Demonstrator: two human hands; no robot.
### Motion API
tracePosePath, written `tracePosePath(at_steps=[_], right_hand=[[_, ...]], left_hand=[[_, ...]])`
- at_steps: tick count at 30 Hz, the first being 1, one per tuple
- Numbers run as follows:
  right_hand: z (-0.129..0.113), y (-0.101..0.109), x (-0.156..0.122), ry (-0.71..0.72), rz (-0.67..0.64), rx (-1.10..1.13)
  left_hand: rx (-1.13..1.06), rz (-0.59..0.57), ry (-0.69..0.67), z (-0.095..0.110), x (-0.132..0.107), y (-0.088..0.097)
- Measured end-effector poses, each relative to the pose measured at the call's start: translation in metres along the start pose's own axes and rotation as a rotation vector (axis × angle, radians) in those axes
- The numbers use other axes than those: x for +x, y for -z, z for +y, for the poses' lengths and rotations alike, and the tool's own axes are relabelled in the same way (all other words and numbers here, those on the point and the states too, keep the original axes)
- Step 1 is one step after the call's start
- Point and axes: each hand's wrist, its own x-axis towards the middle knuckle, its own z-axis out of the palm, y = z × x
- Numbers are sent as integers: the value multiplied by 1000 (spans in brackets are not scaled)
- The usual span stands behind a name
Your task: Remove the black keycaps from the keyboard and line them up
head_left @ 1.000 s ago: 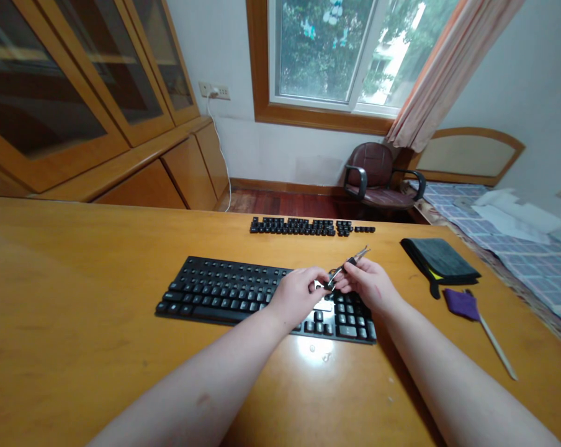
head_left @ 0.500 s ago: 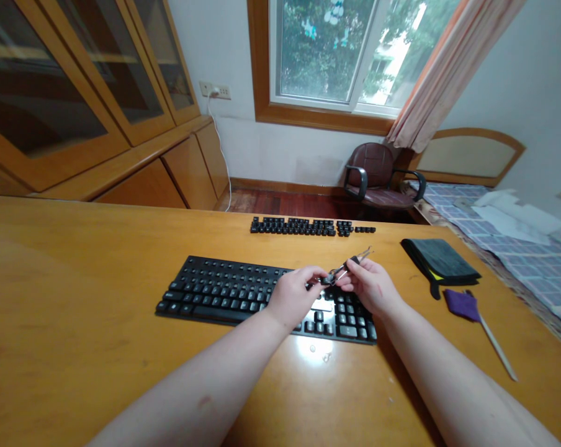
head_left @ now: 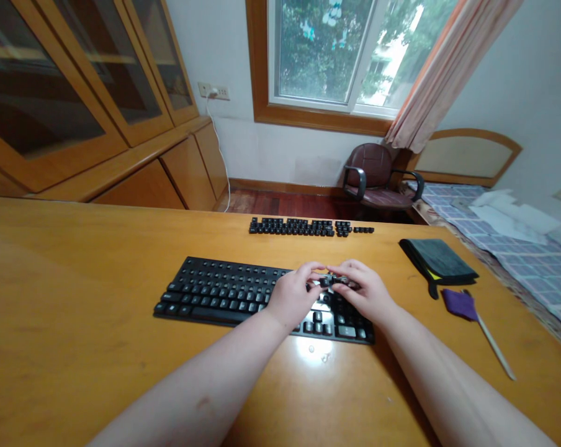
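Over the right part of a black keyboard (head_left: 229, 292), my two hands meet. My left hand (head_left: 288, 299) is closed in a pinch on a small black keycap (head_left: 326, 281). My right hand (head_left: 368, 293) is closed round a wire keycap puller (head_left: 342, 280), mostly hidden by the fingers, with its wires at the keycap. The keyboard lies flat, its upper rows showing bare switches where caps are off. Along the far table edge, several removed keycaps (head_left: 292, 227) stand in rows.
On the right of the wooden table (head_left: 98, 360) lie a dark folded cloth pouch (head_left: 441, 259) and a brush with purple bristles (head_left: 460, 305) and a pale handle. Beyond the far edge stands a brown chair (head_left: 376, 171). Glass-door cabinets (head_left: 122, 56) line the left.
My right hand has turned and moved left against my left fingertips, and the puller's far wire ends no longer show. My left hand stays in nearly the same place.
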Motion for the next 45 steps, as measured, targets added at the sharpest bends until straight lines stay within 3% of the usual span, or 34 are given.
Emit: tracePosePath(at_steps=[3,6,11,17,30,39,45], right_hand=[[-2,-5,1,37,-64,-9],[3,-5,1,3,-1,-20],[42,14,2,-267,317,-278],[94,28,10,-530,247,-646],[132,36,58,-487,238,-696],[136,40,56,-480,224,-645],[135,39,52,-435,351,-521]], left_hand=[[46,-19,-7,2,0,1],[57,-54,9,5,1,3],[61,-99,10,10,4,4],[69,-109,-30,9,4,3],[37,-98,-39,7,6,2],[30,-98,-34,5,6,1],[46,-95,-40,5,5,2]])
